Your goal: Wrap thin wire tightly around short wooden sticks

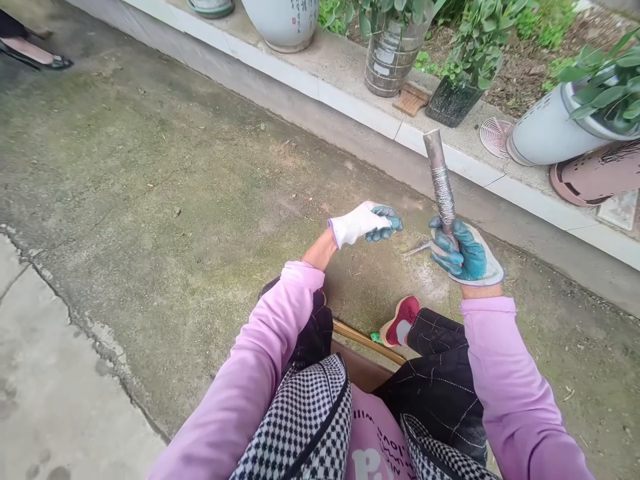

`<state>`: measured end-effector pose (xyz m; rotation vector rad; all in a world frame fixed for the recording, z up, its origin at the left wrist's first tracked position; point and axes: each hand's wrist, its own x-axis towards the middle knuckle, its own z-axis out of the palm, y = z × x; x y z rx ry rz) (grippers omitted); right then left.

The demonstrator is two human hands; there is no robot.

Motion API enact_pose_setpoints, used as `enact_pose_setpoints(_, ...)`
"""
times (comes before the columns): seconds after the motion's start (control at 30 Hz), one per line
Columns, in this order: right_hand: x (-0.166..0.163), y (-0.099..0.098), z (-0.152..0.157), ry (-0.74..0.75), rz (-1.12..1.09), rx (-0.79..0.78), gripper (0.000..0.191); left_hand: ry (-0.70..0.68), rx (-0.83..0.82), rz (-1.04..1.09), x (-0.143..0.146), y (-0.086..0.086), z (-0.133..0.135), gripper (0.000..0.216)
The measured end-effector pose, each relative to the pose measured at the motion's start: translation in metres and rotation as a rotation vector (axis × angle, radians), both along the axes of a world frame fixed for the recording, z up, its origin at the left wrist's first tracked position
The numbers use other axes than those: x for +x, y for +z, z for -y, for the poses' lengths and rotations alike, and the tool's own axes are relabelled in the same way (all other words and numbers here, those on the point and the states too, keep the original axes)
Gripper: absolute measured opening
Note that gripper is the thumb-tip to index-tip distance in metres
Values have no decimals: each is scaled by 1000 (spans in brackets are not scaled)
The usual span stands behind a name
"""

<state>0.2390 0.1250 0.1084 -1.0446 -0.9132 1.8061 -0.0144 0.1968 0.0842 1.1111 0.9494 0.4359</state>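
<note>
My right hand, in a white glove with a teal coated palm, grips the lower end of a short stick. Silver wire is wound closely around the stick's middle. The stick stands nearly upright, tipped slightly left at its top. My left hand, gloved alike, is to the left of the stick and apart from it. Its fingers are curled in; anything between them is too small or hidden to make out. Between the hands, low by the right fingers, shows a thin grey rod with loose fine wire curls.
A tiled ledge runs diagonally behind my hands. On it stand a white pot, a clear plastic planter, a black planter and a tilted white pot. A red shoe is below. Another person's foot shows top left.
</note>
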Motion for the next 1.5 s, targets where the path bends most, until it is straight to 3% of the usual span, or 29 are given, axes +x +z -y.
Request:
enact_pose_setpoints(0.13, 13, -2, 9, 118, 66, -23, 48, 2, 30, 4, 0, -9, -2, 13)
enact_pose_setpoints(0.27, 28, -3, 9, 520, 319, -128, 59, 32, 56, 1, -5, -11, -4, 16)
enact_pose_setpoints(0.37, 26, -6, 3, 691, 546, -160, 49, 8, 93, -41, -10, -8, -2, 16)
enact_pose_setpoints(0.43, 20, -13, -2, 656, 837, -114, 37, 2, 122, -105, -11, -8, 0, 19)
enact_pose_setpoints(0.53, 12, -29, -13, 465, 1213, -21, 25, 3, 133, -181, -4, -10, 6, 17)
enact_pose_setpoints(0.63, 11, -39, -22, 320, 1304, 12, 23, -10, 65, -178, 7, -9, 12, 9)
enact_pose_setpoints(0.77, 15, -36, -25, 208, 1340, 72, 27, 10, 41, -142, 13, -4, 12, 8)
enact_pose_setpoints(0.93, 17, -37, -26, 428, 1452, 96, 25, 97, 191, -259, 4, -13, 5, 9)
enact_pose_setpoints(1.13, 19, -43, -28, 772, 1656, 137, 23, -302, 631, -838, 2, -17, 8, 29)
enact_pose_setpoints(1.23, 21, -42, -28, 792, 1685, 131, 23, -451, 726, -957, 7, -14, 11, 36)
enact_pose_setpoints(1.3, 22, -41, -27, 766, 1678, 117, 20, -479, 744, -960, 11, -13, 11, 37)
enact_pose_setpoints(1.4, 23, -36, -27, 709, 1667, 117, 17, -439, 643, -876, 12, -14, 11, 34)
enact_pose_setpoints(1.5, 23, -29, -26, 636, 1627, 98, 21, -315, 561, -701, 9, -17, 9, 25)
